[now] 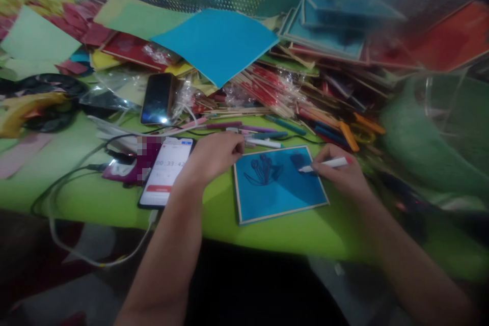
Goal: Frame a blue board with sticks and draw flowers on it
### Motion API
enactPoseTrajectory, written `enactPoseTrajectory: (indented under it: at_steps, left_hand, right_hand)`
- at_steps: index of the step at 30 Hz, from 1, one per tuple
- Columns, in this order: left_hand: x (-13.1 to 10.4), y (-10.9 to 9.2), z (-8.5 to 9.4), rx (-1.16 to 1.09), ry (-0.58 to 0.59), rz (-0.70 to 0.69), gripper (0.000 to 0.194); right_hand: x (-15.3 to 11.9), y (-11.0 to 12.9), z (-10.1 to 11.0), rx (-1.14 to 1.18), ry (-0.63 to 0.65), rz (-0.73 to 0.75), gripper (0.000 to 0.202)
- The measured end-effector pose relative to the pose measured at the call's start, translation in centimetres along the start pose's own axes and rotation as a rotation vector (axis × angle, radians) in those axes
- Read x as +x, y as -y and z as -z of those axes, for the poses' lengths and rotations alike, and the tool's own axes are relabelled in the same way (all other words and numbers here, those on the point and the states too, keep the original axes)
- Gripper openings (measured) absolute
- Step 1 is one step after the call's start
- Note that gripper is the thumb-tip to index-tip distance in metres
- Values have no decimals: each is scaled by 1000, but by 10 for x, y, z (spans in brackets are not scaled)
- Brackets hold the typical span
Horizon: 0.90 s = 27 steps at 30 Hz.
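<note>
A blue rectangular card with pale edging [280, 186] lies on the green tabletop [217, 218]. At the card's right edge the right hand [343, 175] grips a slim white, pink-ended marker [330, 163]; by its upper-left corner the left hand [218, 152] curls, whether around anything I cannot tell.

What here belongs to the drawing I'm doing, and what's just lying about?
In the job:
pen, in the right hand
framed blue card, already bearing dark lines

Apparently just lying about:
blue sheet
sticks
dark phone
lit phone
loose pens, possibly spares
</note>
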<state>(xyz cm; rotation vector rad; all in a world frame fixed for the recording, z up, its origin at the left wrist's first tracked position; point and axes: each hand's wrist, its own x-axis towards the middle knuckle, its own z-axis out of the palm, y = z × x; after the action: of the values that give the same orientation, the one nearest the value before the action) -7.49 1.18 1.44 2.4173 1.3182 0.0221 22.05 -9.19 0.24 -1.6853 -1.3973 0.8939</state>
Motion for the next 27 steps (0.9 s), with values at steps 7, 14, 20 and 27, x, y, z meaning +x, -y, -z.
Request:
enactPoseTrajectory:
  at_steps: [7,14,20,27]
  left_hand:
    - [-1,-2,1,-7,0,13,12]
    - [-1,-2,1,-17,-8,11,13]
    - [-1,-2,1,-19,-11,19,12]
    - [-1,-2,1,-21,-13,20,12]
  right_hand:
    - [0,1,-1,-25,9,10,26]
    - [2,3,-4,-9,19,21,26]
    - [2,6,-7,-14,41,20,28]
    - [3,6,-9,-44,78,56,29]
